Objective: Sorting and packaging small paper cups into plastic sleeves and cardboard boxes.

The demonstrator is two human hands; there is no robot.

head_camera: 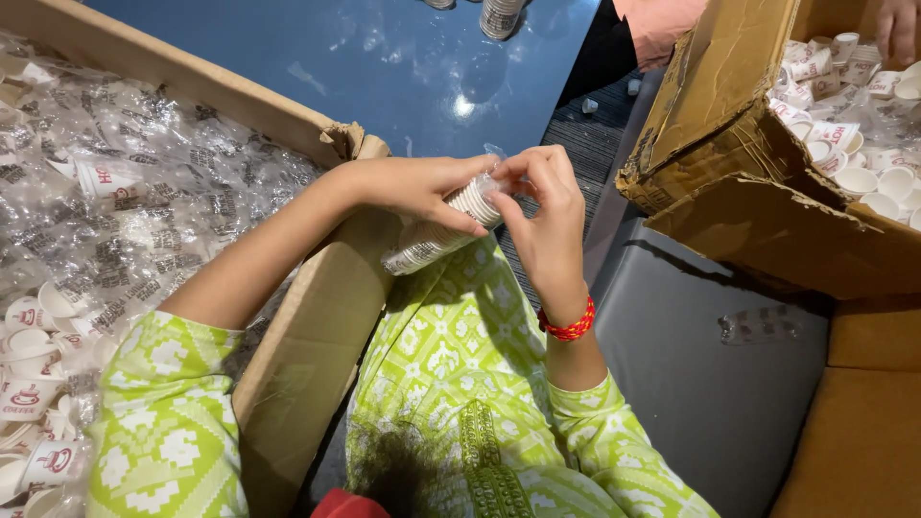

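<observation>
— White paper: item one?
— Stack of small cups (443, 228) in a clear sleeve, lying over the green-clad lap, just right of the left carton's wall (317, 336).
— Held how?
— Left hand (422, 187) wrapped closed around its top; right hand (542, 197) pinching the sleeve's end.
— Beyond it?
— Right of the stack, a torn carton (739, 163) of loose cups; another person's hand (900, 29) at its far corner.

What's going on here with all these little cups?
A person in a green patterned top holds a stack of small paper cups in a clear sleeve with both hands: left hand around it, right hand at its top end. Cardboard boxes sit either side: the left one holds loose cups and plastic wrappers, the right one loose cups.
</observation>
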